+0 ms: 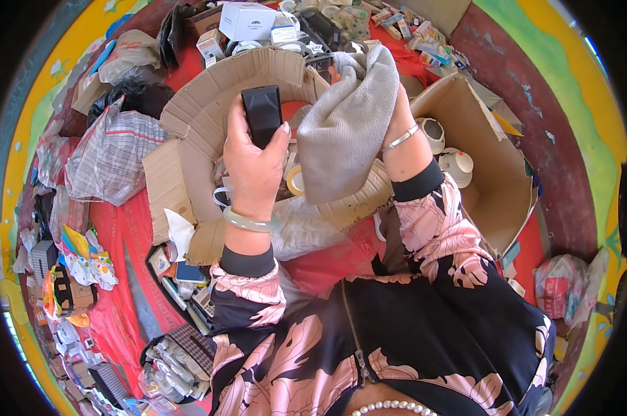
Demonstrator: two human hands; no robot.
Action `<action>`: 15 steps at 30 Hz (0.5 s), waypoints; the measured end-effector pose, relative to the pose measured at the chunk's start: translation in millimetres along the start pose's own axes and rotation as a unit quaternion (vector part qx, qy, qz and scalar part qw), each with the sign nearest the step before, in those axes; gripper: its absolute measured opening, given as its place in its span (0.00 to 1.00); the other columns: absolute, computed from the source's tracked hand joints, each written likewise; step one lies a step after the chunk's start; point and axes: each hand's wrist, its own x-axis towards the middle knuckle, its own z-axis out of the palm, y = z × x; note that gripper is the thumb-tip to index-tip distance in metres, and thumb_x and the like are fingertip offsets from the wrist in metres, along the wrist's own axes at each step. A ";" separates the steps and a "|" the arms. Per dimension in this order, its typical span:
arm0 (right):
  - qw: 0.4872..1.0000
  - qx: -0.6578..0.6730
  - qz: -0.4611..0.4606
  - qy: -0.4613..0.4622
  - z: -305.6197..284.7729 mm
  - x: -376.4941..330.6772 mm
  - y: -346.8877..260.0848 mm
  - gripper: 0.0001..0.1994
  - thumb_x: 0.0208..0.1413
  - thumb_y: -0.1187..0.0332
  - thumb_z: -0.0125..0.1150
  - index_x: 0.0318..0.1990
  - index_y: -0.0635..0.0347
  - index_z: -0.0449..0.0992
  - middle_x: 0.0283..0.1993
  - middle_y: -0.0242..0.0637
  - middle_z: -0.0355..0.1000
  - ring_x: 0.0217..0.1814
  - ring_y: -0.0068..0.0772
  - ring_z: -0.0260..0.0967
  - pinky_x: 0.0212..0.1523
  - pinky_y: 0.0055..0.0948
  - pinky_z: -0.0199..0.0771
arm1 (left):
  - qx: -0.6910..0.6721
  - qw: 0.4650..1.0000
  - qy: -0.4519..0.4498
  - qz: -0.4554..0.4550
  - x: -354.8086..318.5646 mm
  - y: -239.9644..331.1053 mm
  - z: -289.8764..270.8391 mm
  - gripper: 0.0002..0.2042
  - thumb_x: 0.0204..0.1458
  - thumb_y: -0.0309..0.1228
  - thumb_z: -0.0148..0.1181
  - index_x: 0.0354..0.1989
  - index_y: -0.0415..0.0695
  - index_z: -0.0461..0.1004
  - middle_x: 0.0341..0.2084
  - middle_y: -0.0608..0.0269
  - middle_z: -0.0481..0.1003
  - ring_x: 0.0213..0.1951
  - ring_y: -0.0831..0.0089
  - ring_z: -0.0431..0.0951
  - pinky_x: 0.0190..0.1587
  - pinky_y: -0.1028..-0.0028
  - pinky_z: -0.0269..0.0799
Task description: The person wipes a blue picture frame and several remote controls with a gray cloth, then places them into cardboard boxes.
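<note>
My left hand (254,163) is closed round a small black box-shaped object (262,114), held upright with the thumb along its right side; its exact kind cannot be made out. In my right hand (401,114) a grey-beige cloth (348,128) hangs down, bunched at the top, its fingers mostly hidden behind the fabric. Both hands are raised over an open cardboard box (201,149), the cloth covering part of its inside. A roll of tape (296,180) shows in that box between the hands.
Another open cardboard box (497,197) at the right holds white round items (457,166). Small boxes (247,21) are piled at the far side. A checked plastic bag (116,156) lies left, above red sheeting (123,256). Nearer, a tray of small items (181,277) sits by my left forearm.
</note>
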 end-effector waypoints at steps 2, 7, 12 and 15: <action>0.989 -0.130 -0.070 -0.013 16.0 -7.3 5.6 0.17 0.60 0.57 0.43 0.42 0.62 0.70 0.40 0.38 0.71 0.40 0.26 0.68 0.39 0.26 0.71 | 0.020 1.000 -0.016 -0.004 0.5 -2.5 -5.9 0.27 0.46 0.22 0.60 0.56 0.33 0.59 0.41 0.61 0.71 0.39 0.80 0.70 0.44 0.79 0.68; 0.923 -0.369 -0.099 -0.044 19.8 -17.0 9.4 0.15 0.56 0.61 0.54 0.46 0.60 0.70 0.42 0.32 0.71 0.42 0.23 0.67 0.42 0.24 0.70 | -0.011 0.997 -0.051 -0.052 0.9 -11.3 -1.3 0.27 0.42 0.23 0.62 0.54 0.35 0.63 0.38 0.60 0.73 0.38 0.78 0.72 0.42 0.77 0.69; 0.897 -0.411 -0.157 -0.039 50.6 -28.5 49.3 0.18 0.51 0.61 0.61 0.46 0.60 0.71 0.37 0.38 0.74 0.40 0.32 0.70 0.43 0.28 0.70 | 0.151 0.983 -0.084 0.067 -5.7 -12.2 9.6 0.19 0.38 0.24 0.63 0.42 0.37 0.70 0.35 0.53 0.75 0.39 0.65 0.76 0.42 0.71 0.69; 0.802 -0.571 -0.176 -0.012 50.3 -31.5 50.1 0.17 0.53 0.65 0.59 0.47 0.65 0.70 0.40 0.34 0.72 0.38 0.28 0.70 0.41 0.25 0.70 | 0.167 0.975 -0.145 -0.025 -5.3 -8.9 4.8 0.22 0.39 0.20 0.61 0.47 0.35 0.68 0.42 0.52 0.72 0.44 0.63 0.74 0.47 0.71 0.68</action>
